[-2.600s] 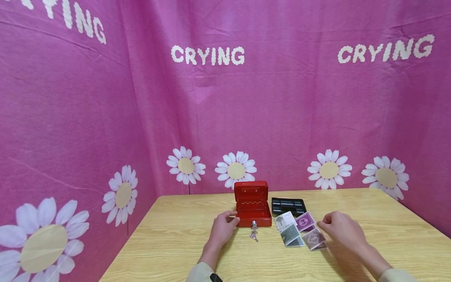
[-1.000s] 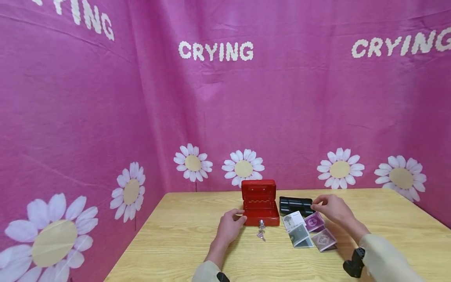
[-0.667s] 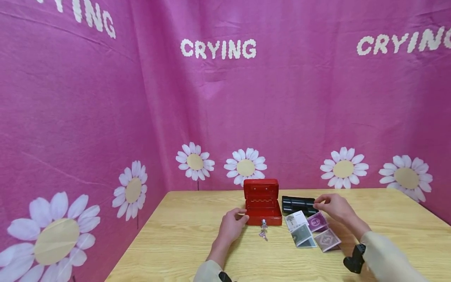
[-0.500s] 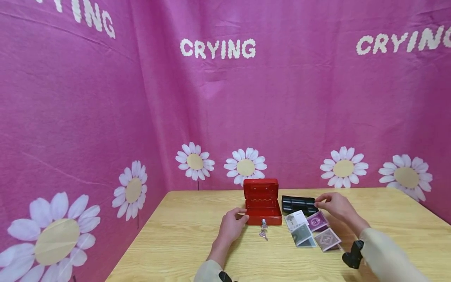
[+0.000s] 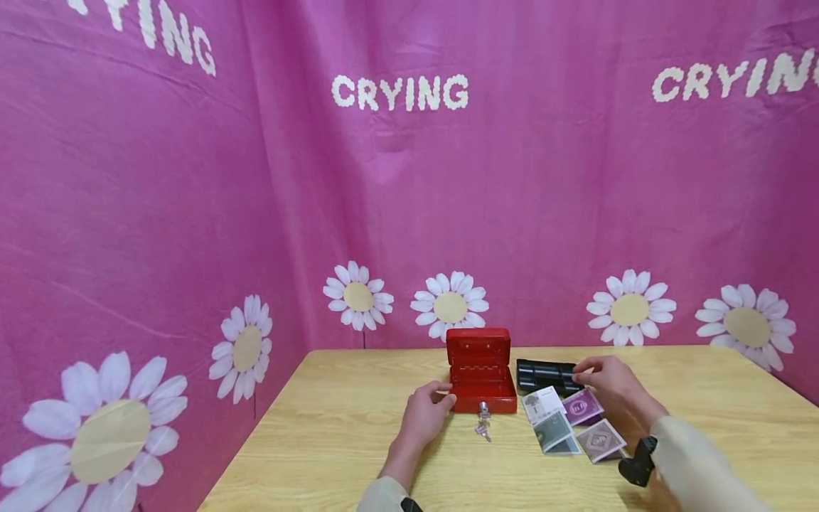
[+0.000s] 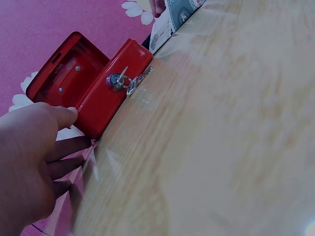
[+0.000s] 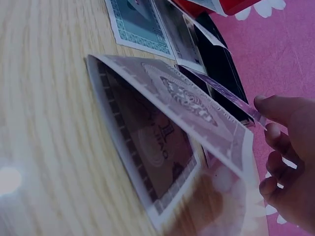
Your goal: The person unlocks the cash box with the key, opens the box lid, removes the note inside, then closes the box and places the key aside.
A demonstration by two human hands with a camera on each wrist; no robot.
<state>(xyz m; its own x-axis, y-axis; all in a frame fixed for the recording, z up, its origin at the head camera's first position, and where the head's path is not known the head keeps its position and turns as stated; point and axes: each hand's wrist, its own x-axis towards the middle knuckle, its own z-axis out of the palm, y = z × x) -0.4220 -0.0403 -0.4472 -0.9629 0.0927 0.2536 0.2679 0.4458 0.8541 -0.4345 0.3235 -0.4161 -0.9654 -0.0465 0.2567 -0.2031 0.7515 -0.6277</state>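
A red cash box point(image 5: 484, 402) stands on the table with its lid point(image 5: 478, 348) raised; keys point(image 5: 483, 430) hang from its front lock. My left hand point(image 5: 424, 414) rests at the box's left side, thumb on the front corner and fingers loosely extended in the left wrist view. Right of the box lies a black compartmented tray point(image 5: 544, 374). My right hand point(image 5: 611, 380) pinches at the tray's right end with thumb and forefinger. Just in front are folded banknotes: white point(image 5: 542, 404), purple point(image 5: 584, 407), green point(image 5: 553, 429) and brown point(image 7: 187, 98). In the right wrist view, the purple note's end overlaps the fingertips.
The wooden table point(image 5: 307, 455) reaches back to a pink curtain point(image 5: 512, 178) printed with daisies and lettering. A second curtain side closes off the left. Bare wood lies in front of the notes and left of the box.
My right hand has moved from beside the purple note back to the tray's right end and stayed there about a second. The left hand keeps its place at the box. The head view shifted slightly.
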